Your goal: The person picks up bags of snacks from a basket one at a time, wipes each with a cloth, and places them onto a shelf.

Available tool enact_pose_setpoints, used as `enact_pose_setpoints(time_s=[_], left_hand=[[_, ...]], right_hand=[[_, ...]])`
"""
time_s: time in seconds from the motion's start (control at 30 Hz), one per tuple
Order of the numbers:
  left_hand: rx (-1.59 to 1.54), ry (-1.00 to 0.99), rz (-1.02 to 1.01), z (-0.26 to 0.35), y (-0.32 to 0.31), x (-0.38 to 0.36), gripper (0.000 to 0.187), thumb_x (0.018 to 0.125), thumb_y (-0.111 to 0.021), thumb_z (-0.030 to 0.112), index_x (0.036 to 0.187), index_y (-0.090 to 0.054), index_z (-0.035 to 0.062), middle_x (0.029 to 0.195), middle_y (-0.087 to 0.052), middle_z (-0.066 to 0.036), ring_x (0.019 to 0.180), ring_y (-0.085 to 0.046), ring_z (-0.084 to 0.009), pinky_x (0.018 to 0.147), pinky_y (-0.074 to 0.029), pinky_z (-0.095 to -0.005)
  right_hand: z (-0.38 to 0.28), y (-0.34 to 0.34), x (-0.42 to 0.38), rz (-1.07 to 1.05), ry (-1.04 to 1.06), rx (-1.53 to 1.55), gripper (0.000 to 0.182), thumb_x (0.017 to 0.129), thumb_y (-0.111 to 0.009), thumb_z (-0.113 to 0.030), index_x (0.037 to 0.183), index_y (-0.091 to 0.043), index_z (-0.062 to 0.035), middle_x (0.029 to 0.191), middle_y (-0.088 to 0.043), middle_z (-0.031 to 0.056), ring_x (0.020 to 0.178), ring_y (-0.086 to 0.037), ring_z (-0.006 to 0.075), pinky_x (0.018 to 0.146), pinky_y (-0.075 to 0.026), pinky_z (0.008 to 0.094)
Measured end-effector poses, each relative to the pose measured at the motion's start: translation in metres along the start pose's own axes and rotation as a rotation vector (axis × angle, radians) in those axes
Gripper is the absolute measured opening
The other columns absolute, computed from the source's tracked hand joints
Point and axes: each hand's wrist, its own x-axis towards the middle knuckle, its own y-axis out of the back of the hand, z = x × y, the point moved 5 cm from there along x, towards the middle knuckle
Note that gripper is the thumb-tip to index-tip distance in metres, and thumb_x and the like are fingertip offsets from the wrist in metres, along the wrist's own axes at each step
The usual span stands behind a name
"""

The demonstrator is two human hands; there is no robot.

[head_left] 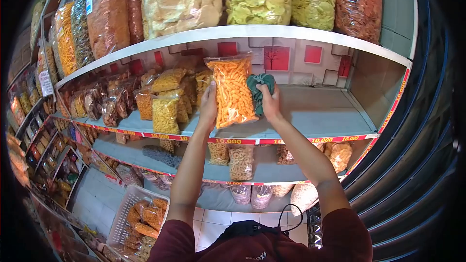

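A clear plastic bag of orange puffed snacks (234,92) is upright in front of me at the middle shelf (318,109). My left hand (208,103) grips the bag along its left side. In my right hand (270,100) is a bunched dark green cloth (257,87), held against the bag's right edge. The fingers behind the bag are hidden. Just left of my left hand, on the same shelf, sit bags of yellow snacks (166,115), stacked and leaning on one another.
Large bags of chips (182,2) fill the upper shelf. Below, the lower shelf holds bagged ring snacks (241,162) and a grey fluffy cloth (161,156). A white basket (118,213) with snack bags stands at lower left. Ribbed dark metal (412,165) borders the right side.
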Motion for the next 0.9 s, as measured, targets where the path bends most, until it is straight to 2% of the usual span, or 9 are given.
enact_pose_setpoints(time_s=[0.2,0.23,0.33,0.53,0.57,0.67,0.8,0.83,0.9], left_hand=[[-0.068,0.184,-0.029,-0.031,-0.001,0.022,0.053,0.106,-0.043,0.043,0.134,-0.049,-0.0011,0.122,-0.064,-0.013,0.106,-0.066,-0.02,0.086,-0.057,-0.0346],[-0.021,0.203,0.032,-0.03,-0.003,0.023,0.051,0.107,-0.042,0.04,0.139,-0.048,0.0011,0.128,-0.063,-0.013,0.11,-0.067,-0.0222,0.092,-0.056,-0.035],[0.047,0.167,0.011,-0.041,-0.001,0.044,0.05,0.107,-0.041,0.038,0.139,-0.046,0.0001,0.129,-0.062,-0.012,0.112,-0.066,-0.0217,0.09,-0.056,-0.035],[0.332,-0.096,0.075,-0.079,0.02,0.105,0.056,0.108,-0.035,0.042,0.145,-0.042,0.0007,0.141,-0.053,-0.013,0.13,-0.05,-0.0222,0.109,-0.039,-0.0352],[0.193,0.038,-0.055,-0.09,0.017,0.116,0.066,0.107,-0.029,0.046,0.151,-0.034,-0.0023,0.156,-0.037,-0.017,0.147,-0.031,-0.0268,0.118,-0.023,-0.035],[0.066,-0.072,-0.074,-0.092,0.005,0.115,0.065,0.106,-0.039,0.046,0.15,-0.036,-0.0014,0.152,-0.04,-0.013,0.139,-0.038,-0.0236,0.116,-0.028,-0.035],[0.549,-0.205,-0.083,-0.074,-0.004,0.094,0.06,0.101,-0.044,0.032,0.148,-0.036,-0.0043,0.149,-0.042,-0.02,0.139,-0.038,-0.0294,0.117,-0.025,-0.0346],[0.459,-0.179,-0.094,-0.086,0.001,0.098,0.055,0.097,-0.048,0.02,0.145,-0.038,-0.0049,0.144,-0.046,-0.021,0.136,-0.042,-0.0311,0.115,-0.029,-0.0361],[0.501,-0.253,-0.057,-0.097,0.006,0.097,0.051,0.097,-0.049,0.018,0.142,-0.04,-0.0048,0.14,-0.048,-0.02,0.132,-0.045,-0.0316,0.112,-0.032,-0.0377]], right_hand=[[0.018,0.017,0.014,0.041,-0.08,-0.072,0.017,0.086,-0.066,-0.013,0.098,-0.065,-0.0003,0.09,-0.068,0.002,0.084,-0.06,0.0099,0.077,-0.05,0.028],[0.023,0.02,0.02,0.038,-0.072,-0.12,0.019,0.086,-0.067,-0.014,0.099,-0.065,-0.0003,0.09,-0.068,0.0031,0.084,-0.061,0.0108,0.078,-0.05,0.0287],[0.036,0.027,0.038,0.025,-0.02,-0.257,0.022,0.086,-0.068,-0.015,0.102,-0.064,-0.0006,0.091,-0.07,0.0059,0.083,-0.063,0.0134,0.078,-0.051,0.031],[0.052,0.021,0.057,-0.01,0.074,-0.421,0.027,0.084,-0.07,-0.015,0.106,-0.061,-0.0024,0.09,-0.069,0.0103,0.084,-0.065,0.0195,0.08,-0.051,0.0343],[0.062,0.023,0.059,-0.009,0.085,-0.441,0.027,0.084,-0.071,-0.015,0.105,-0.06,-0.0027,0.09,-0.068,0.011,0.085,-0.066,0.0206,0.08,-0.051,0.0348],[0.075,0.027,0.054,-0.024,0.123,-0.541,0.03,0.083,-0.072,-0.016,0.105,-0.059,-0.003,0.091,-0.067,0.013,0.087,-0.066,0.0242,0.081,-0.051,0.0363],[0.092,0.035,0.054,-0.046,0.141,-0.557,0.031,0.082,-0.073,-0.016,0.105,-0.057,-0.0033,0.091,-0.067,0.0134,0.087,-0.066,0.0267,0.08,-0.051,0.037],[0.088,0.033,0.05,-0.051,0.135,-0.569,0.031,0.082,-0.073,-0.016,0.105,-0.057,-0.0034,0.091,-0.067,0.0133,0.087,-0.066,0.0262,0.08,-0.051,0.0369],[0.08,0.029,0.048,-0.068,0.108,-0.595,0.03,0.082,-0.073,-0.015,0.105,-0.057,-0.0036,0.091,-0.067,0.0129,0.086,-0.066,0.0253,0.08,-0.051,0.0367]])
